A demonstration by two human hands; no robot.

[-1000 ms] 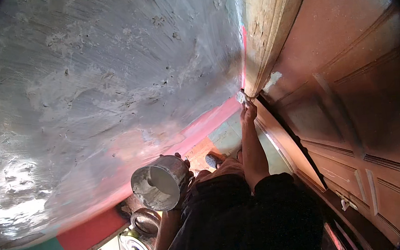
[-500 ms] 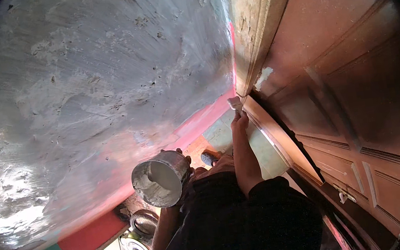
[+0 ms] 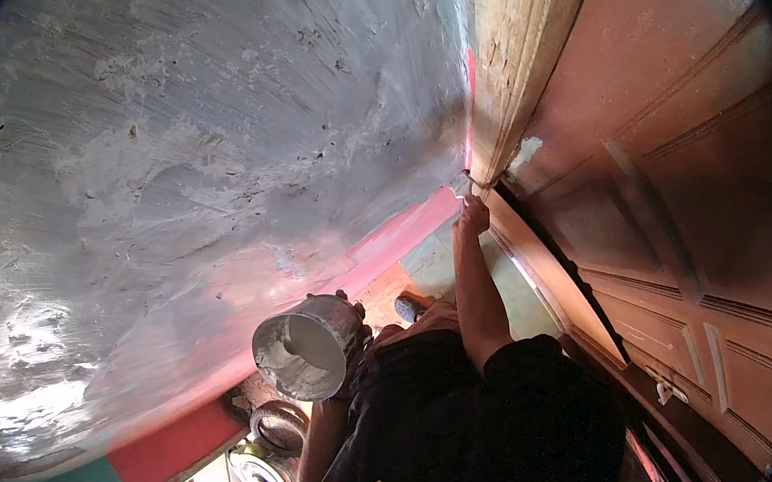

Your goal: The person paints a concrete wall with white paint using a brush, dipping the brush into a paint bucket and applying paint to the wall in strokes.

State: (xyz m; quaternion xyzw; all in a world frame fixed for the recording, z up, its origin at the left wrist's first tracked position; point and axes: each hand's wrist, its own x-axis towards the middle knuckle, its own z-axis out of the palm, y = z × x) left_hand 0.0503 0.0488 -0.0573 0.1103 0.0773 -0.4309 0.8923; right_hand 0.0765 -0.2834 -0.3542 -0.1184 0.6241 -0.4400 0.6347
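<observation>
My left hand (image 3: pixel 356 308) is closed around the far side of a metal paint can (image 3: pixel 334 317). The can tilts so its mouth shows whitish paint (image 3: pixel 319 342) inside and smears on the inner wall. In my outstretched right hand (image 3: pixel 473 217), closed on its handle, is a small paintbrush (image 3: pixel 469 182). Its head, seen nearly edge-on, is at the corner where the grey plastered wall (image 3: pixel 227 126) meets the wooden door frame (image 3: pixel 524 27). I cannot tell whether the bristles touch the wall. A pink strip (image 3: pixel 404 226) runs along the wall's lower edge and up beside the frame.
A brown panelled wooden door (image 3: pixel 689 194) stands close on the right, with a metal latch (image 3: pixel 671 389). One shoe (image 3: pixel 409 308) shows on the floor below. At the lower left are a tyre (image 3: pixel 279 428) and a red and green painted band (image 3: pixel 176 450).
My right hand has moved slightly up and right with the paintbrush, whose head has turned from broadside to nearly edge-on at the corner. The can stays in my left hand, almost unmoved.
</observation>
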